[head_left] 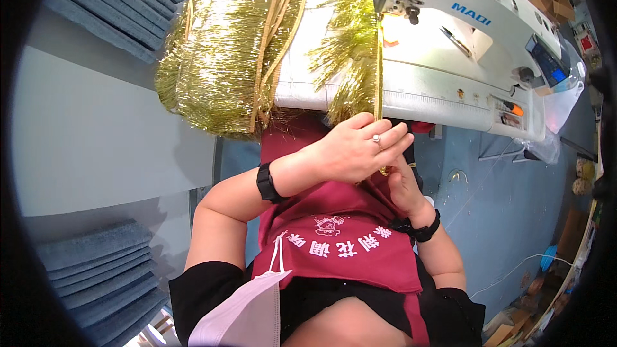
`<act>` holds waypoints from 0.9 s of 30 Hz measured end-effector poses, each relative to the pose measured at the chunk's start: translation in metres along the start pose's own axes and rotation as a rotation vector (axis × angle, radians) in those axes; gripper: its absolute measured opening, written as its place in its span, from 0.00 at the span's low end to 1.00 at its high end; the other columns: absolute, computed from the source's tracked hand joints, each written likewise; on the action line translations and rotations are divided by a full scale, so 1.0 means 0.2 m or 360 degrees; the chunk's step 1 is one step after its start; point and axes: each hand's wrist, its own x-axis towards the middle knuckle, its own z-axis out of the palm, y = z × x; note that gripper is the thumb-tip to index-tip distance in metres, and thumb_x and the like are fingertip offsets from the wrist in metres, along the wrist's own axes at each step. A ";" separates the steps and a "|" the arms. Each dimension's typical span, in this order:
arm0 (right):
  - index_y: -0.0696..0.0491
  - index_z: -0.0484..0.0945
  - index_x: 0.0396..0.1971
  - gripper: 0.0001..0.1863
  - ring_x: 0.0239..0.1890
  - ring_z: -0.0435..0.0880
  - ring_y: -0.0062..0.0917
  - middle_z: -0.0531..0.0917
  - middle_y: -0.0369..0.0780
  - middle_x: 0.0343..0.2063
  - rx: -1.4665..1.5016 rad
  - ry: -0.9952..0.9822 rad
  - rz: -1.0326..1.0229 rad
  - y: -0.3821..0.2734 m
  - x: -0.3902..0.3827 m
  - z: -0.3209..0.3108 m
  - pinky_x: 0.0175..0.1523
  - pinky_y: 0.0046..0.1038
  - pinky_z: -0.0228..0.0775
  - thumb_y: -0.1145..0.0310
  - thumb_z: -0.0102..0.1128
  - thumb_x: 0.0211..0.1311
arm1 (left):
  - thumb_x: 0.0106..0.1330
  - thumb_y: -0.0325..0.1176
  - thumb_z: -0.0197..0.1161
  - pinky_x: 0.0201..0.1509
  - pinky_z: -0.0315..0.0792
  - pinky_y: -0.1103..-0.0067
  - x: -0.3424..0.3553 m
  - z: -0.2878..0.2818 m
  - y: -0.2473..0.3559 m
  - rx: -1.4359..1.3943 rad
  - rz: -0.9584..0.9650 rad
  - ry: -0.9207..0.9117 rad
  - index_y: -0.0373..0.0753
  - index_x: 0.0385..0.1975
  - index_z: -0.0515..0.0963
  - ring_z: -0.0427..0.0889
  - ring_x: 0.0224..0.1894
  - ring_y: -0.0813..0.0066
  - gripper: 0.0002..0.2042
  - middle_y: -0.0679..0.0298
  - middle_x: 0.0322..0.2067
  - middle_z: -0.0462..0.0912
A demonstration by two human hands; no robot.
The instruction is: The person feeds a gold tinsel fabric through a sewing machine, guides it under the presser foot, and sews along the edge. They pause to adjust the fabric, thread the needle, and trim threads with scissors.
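Note:
A strip of gold tinsel fringe [352, 45] with a yellow edge band runs toward me from under the head of a white sewing machine [443, 0]. It hangs over the table's near edge into my hands. My left hand [357, 148], with a ring on it, lies across the band with its fingers closed together over it. Just below and to the right, my right hand [406, 186] is raised against the left fingers, partly covered by them. A bit of gold shows between the two palms. The exact grip of the right fingers is hidden.
A thick bundle of gold tinsel fringe [215, 45] with loose bands lies at the table's left. Small scissors [455, 41] rest by the machine's arm. An orange-handled tool [511, 108] sits in a recess at right. Folded blue-grey cloth [103, 276] is at left.

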 end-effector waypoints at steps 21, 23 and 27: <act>0.50 0.80 0.36 0.12 0.49 0.74 0.38 0.73 0.43 0.45 -0.0508 -0.0322 -0.0326 -0.10 -0.13 -0.05 0.58 0.37 0.65 0.58 0.57 0.76 | 0.72 0.35 0.58 0.80 0.52 0.61 -0.08 0.24 -0.32 0.0007 -0.0734 -0.0475 0.42 0.73 0.63 0.58 0.77 0.58 0.30 0.57 0.74 0.63; 0.51 0.79 0.37 0.09 0.47 0.75 0.39 0.73 0.44 0.44 -0.0544 -0.0305 -0.0331 -0.10 -0.14 -0.04 0.55 0.36 0.68 0.62 0.59 0.75 | 0.73 0.38 0.57 0.79 0.53 0.60 -0.12 0.25 -0.36 0.0067 -0.0564 -0.0604 0.44 0.73 0.63 0.59 0.77 0.59 0.28 0.58 0.74 0.64; 0.52 0.77 0.38 0.07 0.43 0.76 0.40 0.71 0.44 0.42 -0.0652 -0.0332 -0.0365 -0.10 -0.13 -0.04 0.49 0.36 0.72 0.64 0.61 0.73 | 0.66 0.31 0.60 0.78 0.57 0.60 -0.30 0.12 -0.44 -0.0067 -0.0361 -0.0695 0.44 0.63 0.73 0.65 0.75 0.59 0.23 0.58 0.71 0.69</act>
